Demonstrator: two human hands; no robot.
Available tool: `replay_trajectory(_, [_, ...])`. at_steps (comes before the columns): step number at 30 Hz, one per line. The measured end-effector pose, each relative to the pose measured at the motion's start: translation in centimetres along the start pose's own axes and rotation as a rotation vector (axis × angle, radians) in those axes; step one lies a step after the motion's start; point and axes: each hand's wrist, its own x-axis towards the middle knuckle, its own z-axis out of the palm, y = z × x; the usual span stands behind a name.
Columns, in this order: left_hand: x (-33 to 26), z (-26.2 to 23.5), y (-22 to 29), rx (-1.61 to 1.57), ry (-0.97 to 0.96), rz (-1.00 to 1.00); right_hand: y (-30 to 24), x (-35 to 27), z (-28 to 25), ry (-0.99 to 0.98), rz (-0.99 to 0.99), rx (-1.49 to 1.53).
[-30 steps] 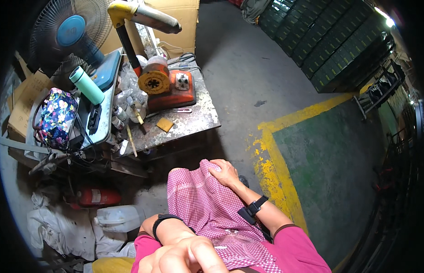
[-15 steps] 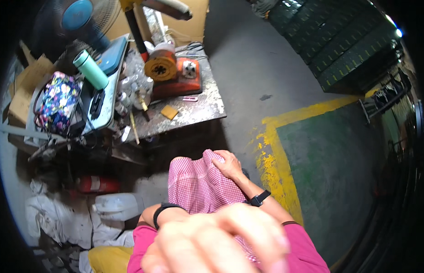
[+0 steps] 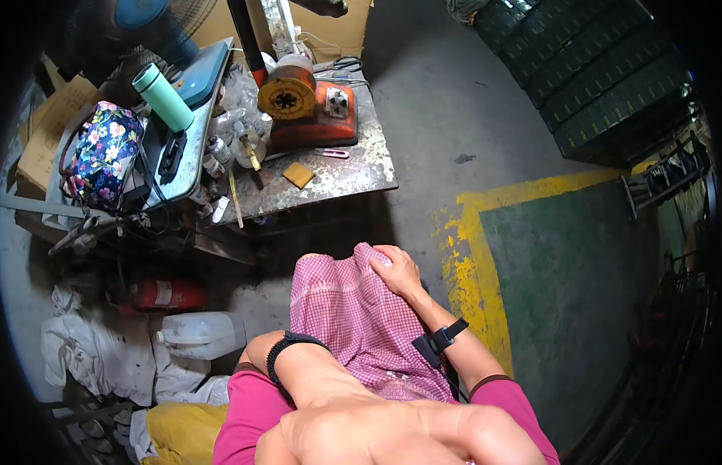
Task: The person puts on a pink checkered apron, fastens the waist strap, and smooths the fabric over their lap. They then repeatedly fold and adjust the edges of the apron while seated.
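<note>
My left hand is raised close in front of me at the bottom of the view, large and slightly blurred. Its back and knuckles show, while the fingertips run off the lower edge. My right hand rests on my right knee, thumb spread from the fingers, holding nothing. Under it, a pink-and-white checked cloth covers my lap and knees. Dark bands circle both arms; the right one carries a small black box.
A worktable ahead holds an orange machine, a sponge-like yellow block, and bottles. To its left are a mint flask and a flowered bag. A red cylinder and a plastic jug lie left. Dark stacked crates stand far right.
My left hand has turned and shifted lower, so its back shows and its curled fingers have left the view. The right hand stays on the knee. The view has tilted slightly.
</note>
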Motion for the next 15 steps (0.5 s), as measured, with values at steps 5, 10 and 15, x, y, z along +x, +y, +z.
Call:
replay_trajectory(5, [0.6,-1.6,0.4,0.053,-0.167,0.015,0.0,0.1,-0.1,-0.003,-0.007,-0.003])
replay_trajectory(10, [0.7,-1.5,0.7,0.073,-0.06,-0.065,-0.2,0.0,0.0,-0.006,-0.005,-0.003])
replay_trajectory(15, [-0.8,-2.1,-0.1,-0.132,-0.177,-0.122,0.2,0.0,0.2,0.001,-0.016,-0.011])
